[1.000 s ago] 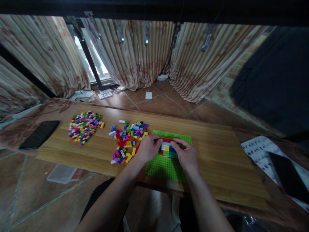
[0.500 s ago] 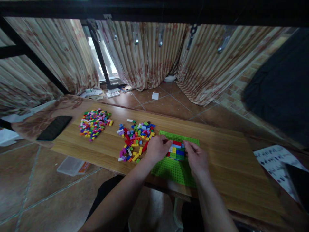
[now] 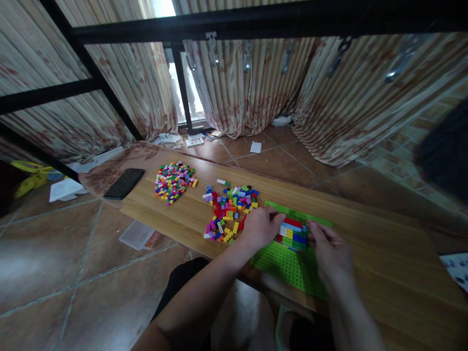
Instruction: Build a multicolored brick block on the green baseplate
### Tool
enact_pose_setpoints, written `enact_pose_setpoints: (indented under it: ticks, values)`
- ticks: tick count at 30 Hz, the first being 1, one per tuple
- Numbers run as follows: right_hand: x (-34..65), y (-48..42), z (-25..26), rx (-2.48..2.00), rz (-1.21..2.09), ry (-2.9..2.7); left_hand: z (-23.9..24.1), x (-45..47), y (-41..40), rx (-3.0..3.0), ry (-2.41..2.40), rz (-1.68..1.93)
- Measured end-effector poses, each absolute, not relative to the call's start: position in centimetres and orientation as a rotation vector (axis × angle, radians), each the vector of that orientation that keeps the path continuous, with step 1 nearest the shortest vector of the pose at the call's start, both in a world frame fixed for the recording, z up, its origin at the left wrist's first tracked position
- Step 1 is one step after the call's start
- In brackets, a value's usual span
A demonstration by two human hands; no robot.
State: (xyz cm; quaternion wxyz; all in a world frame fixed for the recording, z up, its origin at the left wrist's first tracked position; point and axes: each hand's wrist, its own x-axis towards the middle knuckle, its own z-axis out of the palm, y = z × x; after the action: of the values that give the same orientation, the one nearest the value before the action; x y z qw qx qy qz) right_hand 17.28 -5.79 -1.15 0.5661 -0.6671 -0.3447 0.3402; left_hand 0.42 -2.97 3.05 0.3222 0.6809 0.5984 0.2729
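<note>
The brick block (image 3: 292, 231), a few coloured layers, stands on the green plate (image 3: 288, 268), right between the two hands. The left hand (image 3: 261, 226) rests knuckles-up on the plate's left edge and touches the block's left side. Its fingertips curl under out of sight, so I cannot tell whether that grip holds a brick. The right hand (image 3: 329, 246) reaches in from the other side with its fingers stretched toward the block's right end. They are blurred, and whether that grip is closed on anything cannot be told either.

The work seems to be seating bricks on the block. It likely goes best with the left hand pinning the plate flat while the right presses straight down, so the layers do not shear sideways.

Just left of the left hand lies a pile of loose bricks (image 3: 230, 209), close enough for a sweeping wrist to scatter it. A second pile (image 3: 173, 178) and a phone (image 3: 124, 184) lie well beyond that. The plate's near edge sits close to the worktop (image 3: 369, 243) edge under the wrists. There is bare wood to the right of the right hand.
</note>
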Motion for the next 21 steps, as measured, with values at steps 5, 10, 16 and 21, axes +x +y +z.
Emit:
enact_pose_setpoints:
  ticks: [5, 10, 16, 21]
  values:
    - [17.1, -5.8, -1.1, -1.571, 0.762, -0.797, 4.1, -4.3, -1.2, 1.806, 1.470, 0.900]
    - [17.2, -5.8, -1.7, -1.593, 0.756, -0.832, 5.0, -10.7, -0.2, 1.756, 1.758, 0.842]
    - [17.4, -5.7, -2.1, -1.599, 0.759, -0.858, 5.0, -13.8, -0.5, 1.709, 1.968, 0.568]
    - [17.2, -5.7, -1.8, -1.624, 0.748, -0.860, 5.3, -12.8, -0.8, 1.865, 1.768, 0.523]
